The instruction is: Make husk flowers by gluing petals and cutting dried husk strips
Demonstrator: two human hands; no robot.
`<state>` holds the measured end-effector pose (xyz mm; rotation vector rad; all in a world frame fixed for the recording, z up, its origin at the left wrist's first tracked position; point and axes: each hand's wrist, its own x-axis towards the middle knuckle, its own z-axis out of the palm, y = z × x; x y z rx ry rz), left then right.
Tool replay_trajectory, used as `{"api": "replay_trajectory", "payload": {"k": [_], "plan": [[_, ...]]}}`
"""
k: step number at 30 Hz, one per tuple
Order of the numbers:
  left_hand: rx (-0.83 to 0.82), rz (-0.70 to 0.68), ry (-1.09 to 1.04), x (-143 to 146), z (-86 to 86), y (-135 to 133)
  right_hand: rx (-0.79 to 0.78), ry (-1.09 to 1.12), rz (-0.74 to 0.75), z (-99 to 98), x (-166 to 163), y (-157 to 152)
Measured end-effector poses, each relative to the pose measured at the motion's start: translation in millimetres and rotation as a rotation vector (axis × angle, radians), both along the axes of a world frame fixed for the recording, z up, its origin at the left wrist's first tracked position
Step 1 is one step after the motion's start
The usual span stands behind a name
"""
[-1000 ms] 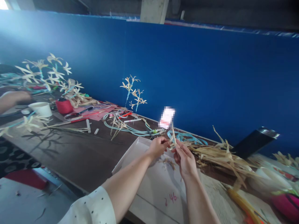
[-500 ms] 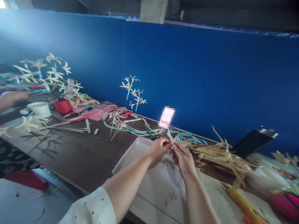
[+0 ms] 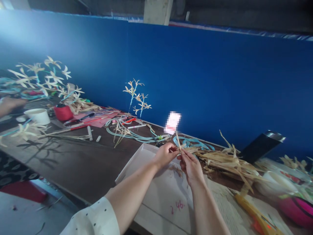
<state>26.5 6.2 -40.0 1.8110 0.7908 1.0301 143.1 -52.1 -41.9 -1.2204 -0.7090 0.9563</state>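
Observation:
My left hand (image 3: pixel 165 154) and my right hand (image 3: pixel 190 165) meet above a shallow white cardboard box (image 3: pixel 137 163) on the dark wooden table (image 3: pixel 80 160). Both pinch a thin dry straw strip (image 3: pixel 178 141) that sticks up between the fingertips. The fingers of each hand are closed around it. Small straw scraps (image 3: pixel 176 169) lie in the box under my hands. A pile of dry husk strips (image 3: pixel 227 161) lies just right of my right hand.
Blue strips (image 3: pixel 190 142) and finished straw flowers (image 3: pixel 137 96) lie along the blue partition wall. A red pot (image 3: pixel 63 112), a white cup (image 3: pixel 37 115), a black flask (image 3: pixel 260 145) and yellow scissors (image 3: pixel 254 213) sit around. Another person's hand (image 3: pixel 9 104) works at far left.
My hands have drawn closer together on the straw strip, and it has tilted slightly. The view has shifted a little to the right.

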Motion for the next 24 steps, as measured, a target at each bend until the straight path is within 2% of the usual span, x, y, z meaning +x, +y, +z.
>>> {"api": "replay_trajectory", "payload": {"k": [5,9,13,19,21,24], "plan": [[0.335,0.198,0.151,-2,0.2,-5,-0.017,0.017,-0.009,1.0,-1,-1],[0.496,0.208,0.237,-4,2.3,-6,-0.016,0.038,0.02,1.0,-2,-1],[0.561,0.216,0.238,-5,3.4,-6,-0.027,0.043,0.035,1.2,-3,0],[0.494,0.223,0.159,-2,-1.2,-2,-0.027,0.023,0.036,-0.5,-2,-1],[0.38,0.24,0.109,-1,-3.2,0,-0.017,0.03,0.04,-0.8,-1,-1],[0.083,0.171,-0.002,1,-3.7,4,0.005,0.021,0.072,-0.1,-2,-2]]}}
